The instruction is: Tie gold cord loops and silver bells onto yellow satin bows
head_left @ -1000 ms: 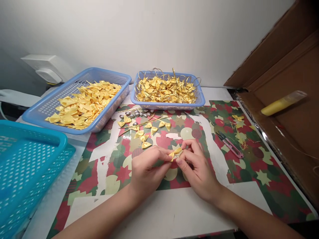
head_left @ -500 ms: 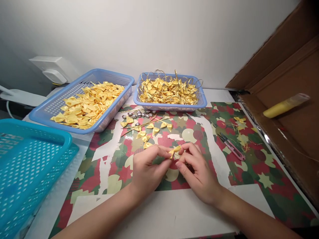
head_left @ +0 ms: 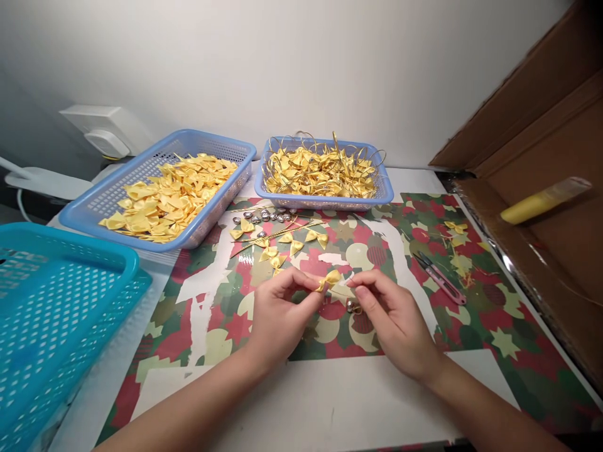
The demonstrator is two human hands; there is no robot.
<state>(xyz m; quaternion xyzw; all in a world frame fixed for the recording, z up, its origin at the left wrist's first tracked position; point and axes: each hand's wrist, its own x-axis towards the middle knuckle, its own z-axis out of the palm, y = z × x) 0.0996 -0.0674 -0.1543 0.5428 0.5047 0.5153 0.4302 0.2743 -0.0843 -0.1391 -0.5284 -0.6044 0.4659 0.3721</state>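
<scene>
My left hand (head_left: 285, 311) pinches a small yellow satin bow (head_left: 331, 279) between thumb and forefinger. My right hand (head_left: 396, 320) is just to the right, its thumb and forefinger closed near a small whitish sliver (head_left: 348, 279); what exactly they grip is too small to make out. Under the right fingertips shows a silver jingle bell (head_left: 350, 306) with a bit of gold cord; whether it hangs or lies on the table cannot be told. Beyond my hands lie several loose yellow bows (head_left: 316, 238), silver bells (head_left: 265, 215) and gold cords (head_left: 282, 236).
A blue basket (head_left: 78, 216) of yellow bows stands at the back left, another blue basket (head_left: 325, 203) of corded bows behind the middle. A teal basket (head_left: 117, 254) is at the left. Pink-handled thread snips (head_left: 443, 280) lie right, near a cardboard box (head_left: 532, 150).
My right hand has moved slightly right, away from the bow. The whitish sliver and the bell now show between and below the fingers. My left hand keeps its pinch on the bow.
</scene>
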